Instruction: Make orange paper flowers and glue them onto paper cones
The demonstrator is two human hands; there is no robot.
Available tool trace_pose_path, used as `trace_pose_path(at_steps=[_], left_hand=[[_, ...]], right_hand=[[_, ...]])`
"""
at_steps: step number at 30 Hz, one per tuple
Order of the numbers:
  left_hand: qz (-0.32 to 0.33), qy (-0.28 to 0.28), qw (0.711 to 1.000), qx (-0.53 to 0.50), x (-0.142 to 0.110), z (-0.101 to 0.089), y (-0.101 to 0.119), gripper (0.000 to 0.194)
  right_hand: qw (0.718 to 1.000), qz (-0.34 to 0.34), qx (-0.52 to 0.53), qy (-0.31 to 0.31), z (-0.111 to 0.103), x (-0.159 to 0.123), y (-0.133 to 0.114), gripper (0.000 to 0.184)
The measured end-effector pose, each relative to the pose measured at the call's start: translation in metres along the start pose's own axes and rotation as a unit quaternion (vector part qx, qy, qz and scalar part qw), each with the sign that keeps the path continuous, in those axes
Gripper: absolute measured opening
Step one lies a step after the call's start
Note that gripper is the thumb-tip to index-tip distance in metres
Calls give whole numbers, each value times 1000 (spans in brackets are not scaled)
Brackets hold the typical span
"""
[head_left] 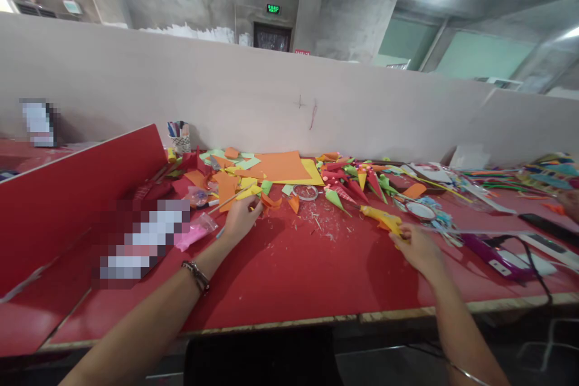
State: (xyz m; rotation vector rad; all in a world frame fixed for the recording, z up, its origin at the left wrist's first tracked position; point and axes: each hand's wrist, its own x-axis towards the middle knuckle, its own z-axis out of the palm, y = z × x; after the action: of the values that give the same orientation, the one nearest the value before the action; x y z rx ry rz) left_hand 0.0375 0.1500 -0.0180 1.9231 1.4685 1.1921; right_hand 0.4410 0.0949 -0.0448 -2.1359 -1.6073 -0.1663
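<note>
My left hand (241, 217) reaches out over the red table (289, 277), its fingers pinched on a small yellow paper piece (253, 192) beside an orange scrap (270, 199). My right hand (418, 247) is closed on the handle of a yellow glue gun (382, 217), which lies pointing left near the table's middle right. Paper cones (350, 184) in red, green and yellow lie in a heap beyond the glue gun. Orange and yellow paper sheets (280, 166) lie flat at the back centre.
A roll of clear tape (306, 192) sits between the hands. A pen cup (181, 136) stands at the back left by a red divider (76, 193). A purple tool (491, 256), a black phone (547, 227) and sticks lie right. A wall panel runs behind.
</note>
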Motion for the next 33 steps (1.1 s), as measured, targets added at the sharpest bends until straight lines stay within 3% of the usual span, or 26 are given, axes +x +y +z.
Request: trace_pose_path(at_steps=[3, 8, 14, 18, 23, 28, 33], left_hand=[[3, 7, 1000, 0, 1, -1, 1, 25], [7, 11, 1000, -2, 1, -1, 1, 23], [12, 8, 1000, -4, 1, 0, 0, 24], [15, 14, 1000, 0, 1, 1, -1, 25], [13, 29, 999, 7, 2, -1, -3, 29], [6, 66, 998, 12, 2, -4, -3, 26], [2, 77, 997, 11, 2, -5, -4, 22]], right_hand=[[999, 4, -41, -18, 11, 5, 2, 25], [988, 30, -106, -107, 8, 12, -4, 23], [991, 44, -103, -77, -6, 2, -22, 30], [999, -25, -22, -9, -30, 4, -60, 38], [988, -101, 90, 69, -48, 19, -138, 35], [969, -163, 129, 134, -27, 24, -196, 54], [956, -185, 184, 135, 3, 14, -211, 50]])
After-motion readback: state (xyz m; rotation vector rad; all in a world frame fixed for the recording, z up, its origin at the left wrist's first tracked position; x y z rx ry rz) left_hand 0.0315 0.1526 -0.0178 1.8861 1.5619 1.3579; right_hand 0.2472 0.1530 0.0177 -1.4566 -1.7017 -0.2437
